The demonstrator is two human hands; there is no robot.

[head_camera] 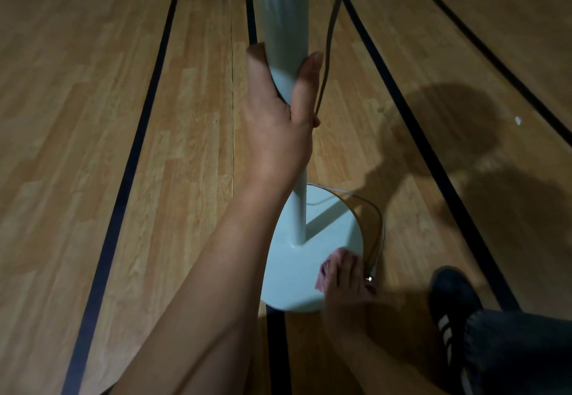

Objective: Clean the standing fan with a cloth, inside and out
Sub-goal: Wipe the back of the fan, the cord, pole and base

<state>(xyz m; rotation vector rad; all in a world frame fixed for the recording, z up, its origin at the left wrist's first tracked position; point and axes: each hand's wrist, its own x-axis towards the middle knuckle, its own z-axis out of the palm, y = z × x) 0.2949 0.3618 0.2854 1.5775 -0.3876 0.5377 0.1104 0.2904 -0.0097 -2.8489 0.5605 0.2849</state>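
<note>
Dim, hard shadows, wide-angle warp

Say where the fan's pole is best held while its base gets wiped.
Grip the thick upper pole from the near side, as the left hand does: fingers and thumb wrap its round section. That steadies it while the right hand presses the pink cloth on the base.
</note>
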